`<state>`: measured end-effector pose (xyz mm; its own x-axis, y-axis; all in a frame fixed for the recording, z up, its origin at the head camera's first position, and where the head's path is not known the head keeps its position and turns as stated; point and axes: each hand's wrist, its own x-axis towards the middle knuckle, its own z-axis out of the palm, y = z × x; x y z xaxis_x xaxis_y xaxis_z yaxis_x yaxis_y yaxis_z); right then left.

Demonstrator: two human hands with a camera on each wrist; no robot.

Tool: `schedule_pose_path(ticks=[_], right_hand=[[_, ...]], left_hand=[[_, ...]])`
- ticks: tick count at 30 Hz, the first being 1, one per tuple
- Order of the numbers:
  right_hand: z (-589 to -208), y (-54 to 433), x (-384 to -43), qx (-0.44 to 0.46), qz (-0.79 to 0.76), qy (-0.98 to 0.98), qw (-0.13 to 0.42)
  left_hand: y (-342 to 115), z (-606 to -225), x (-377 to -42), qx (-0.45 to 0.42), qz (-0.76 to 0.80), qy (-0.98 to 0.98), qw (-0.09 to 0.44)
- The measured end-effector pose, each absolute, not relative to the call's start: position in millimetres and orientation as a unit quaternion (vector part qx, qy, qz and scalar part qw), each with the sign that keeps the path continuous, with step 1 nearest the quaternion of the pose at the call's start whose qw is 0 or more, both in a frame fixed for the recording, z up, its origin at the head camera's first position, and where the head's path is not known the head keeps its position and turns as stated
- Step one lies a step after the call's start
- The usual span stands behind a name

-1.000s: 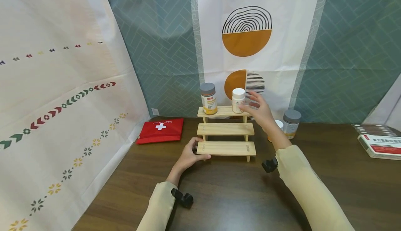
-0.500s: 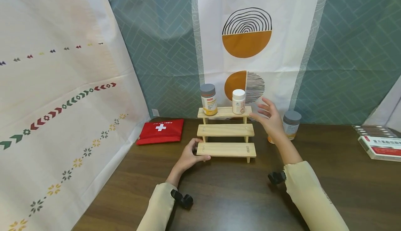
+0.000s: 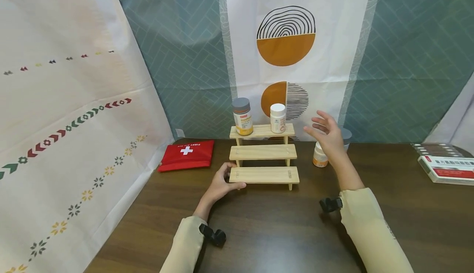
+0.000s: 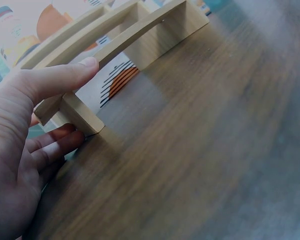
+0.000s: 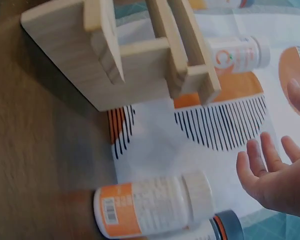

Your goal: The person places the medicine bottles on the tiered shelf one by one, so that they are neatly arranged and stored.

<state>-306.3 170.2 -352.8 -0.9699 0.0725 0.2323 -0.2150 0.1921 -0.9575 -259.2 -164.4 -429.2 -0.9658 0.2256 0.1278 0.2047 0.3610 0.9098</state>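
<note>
A three-tier wooden display stand (image 3: pixel 263 152) stands on the table. My left hand (image 3: pixel 221 183) grips the left end of its lowest board, thumb on the front edge and fingers by the leg, as the left wrist view shows. On the top tier are a grey-capped bottle (image 3: pixel 243 120) and a small white bottle (image 3: pixel 277 120). My right hand (image 3: pixel 328 137) is raised right of the stand, fingers spread and holding nothing. Below it stands a white-capped bottle with an orange label (image 3: pixel 319 157); another grey-capped bottle (image 3: pixel 346 135) is partly hidden behind the hand.
Left of the stand lies a red first aid pouch (image 3: pixel 187 157). A white and red medicine box (image 3: pixel 449 169) lies at the far right, with dark blister packs (image 3: pixel 437 150) behind it. Patterned cloth (image 3: pixel 177 59) hangs along the table's back.
My right hand has drawn back rightward from the small white bottle, which stays on the top tier. My left hand keeps its grip on the stand. The head view has shifted slightly.
</note>
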Motion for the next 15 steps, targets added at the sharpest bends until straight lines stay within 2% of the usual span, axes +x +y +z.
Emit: schedule_pose_path(ticks=[15], right_hand=[[-352,213,-310,-0.039,0.610,-0.772,0.172]], left_hand=[[-164,-431,-261,0.136,0.566,0.813,0.018]])
